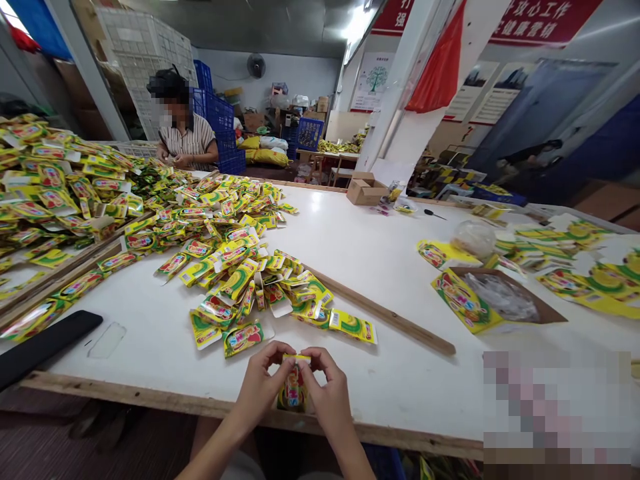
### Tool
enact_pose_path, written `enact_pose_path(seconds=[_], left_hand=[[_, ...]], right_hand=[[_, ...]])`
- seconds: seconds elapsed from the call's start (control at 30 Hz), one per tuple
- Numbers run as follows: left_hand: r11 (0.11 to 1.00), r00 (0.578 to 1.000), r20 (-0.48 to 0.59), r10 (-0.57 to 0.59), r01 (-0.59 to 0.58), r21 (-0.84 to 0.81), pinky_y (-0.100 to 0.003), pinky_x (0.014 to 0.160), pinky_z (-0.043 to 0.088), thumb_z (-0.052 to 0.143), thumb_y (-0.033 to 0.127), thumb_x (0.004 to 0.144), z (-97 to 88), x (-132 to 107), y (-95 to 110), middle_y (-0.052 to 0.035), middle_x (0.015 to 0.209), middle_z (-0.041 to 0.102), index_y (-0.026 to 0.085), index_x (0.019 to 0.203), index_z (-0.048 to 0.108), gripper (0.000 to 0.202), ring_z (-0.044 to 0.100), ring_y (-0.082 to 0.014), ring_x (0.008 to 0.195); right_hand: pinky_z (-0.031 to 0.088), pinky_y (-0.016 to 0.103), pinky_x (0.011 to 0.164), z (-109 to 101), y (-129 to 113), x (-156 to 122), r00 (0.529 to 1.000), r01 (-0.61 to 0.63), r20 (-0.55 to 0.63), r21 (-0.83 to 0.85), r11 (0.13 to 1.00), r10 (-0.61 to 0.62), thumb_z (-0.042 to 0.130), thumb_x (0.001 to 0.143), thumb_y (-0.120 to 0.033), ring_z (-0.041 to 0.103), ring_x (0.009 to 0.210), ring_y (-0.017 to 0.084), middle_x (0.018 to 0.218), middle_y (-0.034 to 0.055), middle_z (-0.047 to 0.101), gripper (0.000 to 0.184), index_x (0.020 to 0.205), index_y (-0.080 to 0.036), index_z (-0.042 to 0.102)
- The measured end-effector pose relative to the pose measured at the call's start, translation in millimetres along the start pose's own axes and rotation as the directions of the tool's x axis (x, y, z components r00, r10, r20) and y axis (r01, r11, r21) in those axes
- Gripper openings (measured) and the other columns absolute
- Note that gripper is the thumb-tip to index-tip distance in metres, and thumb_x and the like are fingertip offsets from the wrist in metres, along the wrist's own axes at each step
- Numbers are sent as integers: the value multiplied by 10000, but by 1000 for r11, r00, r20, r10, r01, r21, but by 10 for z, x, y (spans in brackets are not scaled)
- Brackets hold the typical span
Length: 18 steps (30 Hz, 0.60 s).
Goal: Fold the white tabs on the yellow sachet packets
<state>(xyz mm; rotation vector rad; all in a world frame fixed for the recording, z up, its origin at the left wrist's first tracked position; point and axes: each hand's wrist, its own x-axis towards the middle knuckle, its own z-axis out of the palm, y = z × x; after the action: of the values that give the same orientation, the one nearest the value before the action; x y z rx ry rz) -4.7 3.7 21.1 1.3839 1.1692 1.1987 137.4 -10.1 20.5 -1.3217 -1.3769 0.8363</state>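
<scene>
Between my two hands stands a small yellow-and-green printed carton (294, 389) at the table's front edge. My left hand (264, 377) grips its upper left side, with the thumb at the top end. On the other side my right hand (325, 381) pinches the upper right, thumb and fingers at the same top flap. Just beyond my hands lies a loose heap of similar small cartons (245, 273), some with white end flaps sticking open. The nearest one, a carton (243, 339), lies flat close to my left hand.
A wooden strip (385, 310) lies right of the heap. A larger open yellow box (465, 303) holds clear plastic. Flat printed cardboard (590, 267) is stacked at right. A black phone-like slab (50, 343) lies at left. Across the table a person (187, 137) sits by a big carton pile (60, 180).
</scene>
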Motion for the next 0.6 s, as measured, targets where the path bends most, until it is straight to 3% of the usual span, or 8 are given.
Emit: enact_pose_path(seconds=[0.13,0.3,0.43,0.53,0.6], left_hand=[[999,1000,21,20,-20,28,-261,649,484,617,291,839,-11,21,-37,-37,764,673,166,815,673,139,608,-175,703],[998,993,104,54,-52,-21,-308,781,514,602,291,868,-67,-57,-115,-70,911,695,186,913,709,157,647,-218,886],[992,988,120,101,-109,61,-338,851,515,571,287,893,-92,-135,-107,-77,964,706,207,962,711,176,650,-227,942],[946,985,85,151,-169,275,-379,913,497,566,293,892,-227,-96,-123,-90,1097,690,228,1122,647,253,629,-245,1030],[859,979,39,201,-195,473,-432,968,458,582,283,871,-396,-7,-180,-110,1191,650,225,1196,596,331,586,-276,1118]], right_hand=[[484,250,634,-25,-6,24,999,-32,23,35,999,32,609,842,-382,596,661,173,717,18,662,196,819,-191,648],[508,261,723,-27,55,-80,996,-22,84,97,995,14,591,882,-352,644,794,193,861,49,692,175,893,-196,671],[525,270,755,21,111,-179,996,-23,88,115,993,13,565,898,-356,662,839,203,910,53,696,183,952,-210,663],[530,278,740,-244,135,-284,996,6,-87,-10,1000,-7,560,881,-421,663,850,221,938,60,701,244,932,-211,673],[528,284,685,-694,167,-399,960,-31,-280,-153,988,-14,578,843,-482,661,814,236,933,61,707,295,928,-218,679]])
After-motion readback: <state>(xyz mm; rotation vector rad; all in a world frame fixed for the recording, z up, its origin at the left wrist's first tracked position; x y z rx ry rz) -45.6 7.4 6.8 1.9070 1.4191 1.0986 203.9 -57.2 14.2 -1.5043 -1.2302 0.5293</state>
